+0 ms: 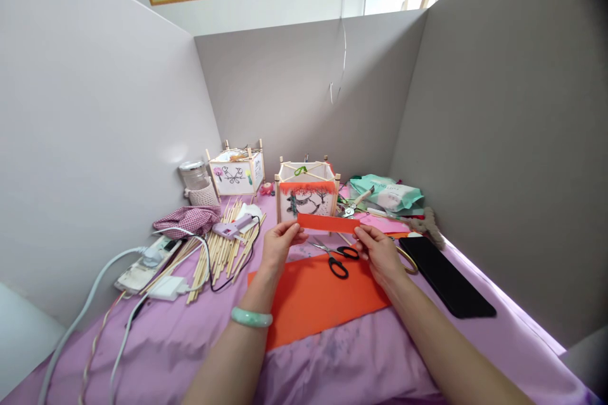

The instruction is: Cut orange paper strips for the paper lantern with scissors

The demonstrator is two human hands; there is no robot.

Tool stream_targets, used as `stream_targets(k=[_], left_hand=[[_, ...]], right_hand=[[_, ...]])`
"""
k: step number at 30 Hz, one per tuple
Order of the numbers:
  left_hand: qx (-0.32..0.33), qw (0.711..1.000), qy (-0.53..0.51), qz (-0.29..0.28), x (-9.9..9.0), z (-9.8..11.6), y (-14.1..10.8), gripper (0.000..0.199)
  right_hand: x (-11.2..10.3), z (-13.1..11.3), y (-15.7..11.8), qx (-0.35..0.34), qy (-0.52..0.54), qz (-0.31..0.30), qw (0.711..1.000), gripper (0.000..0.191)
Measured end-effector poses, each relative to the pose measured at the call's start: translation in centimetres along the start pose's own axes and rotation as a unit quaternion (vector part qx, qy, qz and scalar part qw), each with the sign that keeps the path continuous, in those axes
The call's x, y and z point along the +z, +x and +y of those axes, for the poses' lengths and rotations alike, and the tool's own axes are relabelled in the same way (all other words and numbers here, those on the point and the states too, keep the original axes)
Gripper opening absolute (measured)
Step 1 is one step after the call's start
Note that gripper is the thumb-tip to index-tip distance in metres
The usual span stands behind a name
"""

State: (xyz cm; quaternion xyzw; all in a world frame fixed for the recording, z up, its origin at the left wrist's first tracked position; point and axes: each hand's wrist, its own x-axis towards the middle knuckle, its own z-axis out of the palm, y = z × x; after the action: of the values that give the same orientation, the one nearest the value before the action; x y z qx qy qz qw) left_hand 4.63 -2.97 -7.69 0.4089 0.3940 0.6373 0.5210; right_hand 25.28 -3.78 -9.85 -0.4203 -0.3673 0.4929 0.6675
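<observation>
A narrow orange-red paper strip (327, 223) is stretched level between my two hands. My left hand (284, 240) pinches its left end, and my right hand (379, 248) pinches the right end. Below the strip, black-handled scissors (339, 267) lie with blades apart on a large orange-red sheet (327, 297). Just behind the strip stands a wooden-stick lantern frame (308, 199) with white panels. Its front panel bears a dark drawing and a fringed orange-red band (308, 187) along the top.
Left of my hands lie many thin wooden sticks (221, 253), a purple glue gun (234, 226) and a power strip (147, 266) with cables. A second decorated frame (236, 171) stands behind. At right are a black phone-like slab (446, 275), pliers (357, 204) and a wipes pack (392, 193).
</observation>
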Motion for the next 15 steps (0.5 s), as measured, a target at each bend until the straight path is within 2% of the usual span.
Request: stream_targets(k=[8,15], left_hand=[[0.004,1.000,-0.006,0.020,-0.1,0.3,0.2,0.035],[0.045,0.998,-0.011,0.037,0.8,3.2,1.5,0.028]], right_hand=[[0.5,-0.8,-0.1,-0.043,-0.043,-0.010,0.998,0.035],[2.6,-3.3,1.4,-0.090,-0.049,-0.032,0.994,0.033]])
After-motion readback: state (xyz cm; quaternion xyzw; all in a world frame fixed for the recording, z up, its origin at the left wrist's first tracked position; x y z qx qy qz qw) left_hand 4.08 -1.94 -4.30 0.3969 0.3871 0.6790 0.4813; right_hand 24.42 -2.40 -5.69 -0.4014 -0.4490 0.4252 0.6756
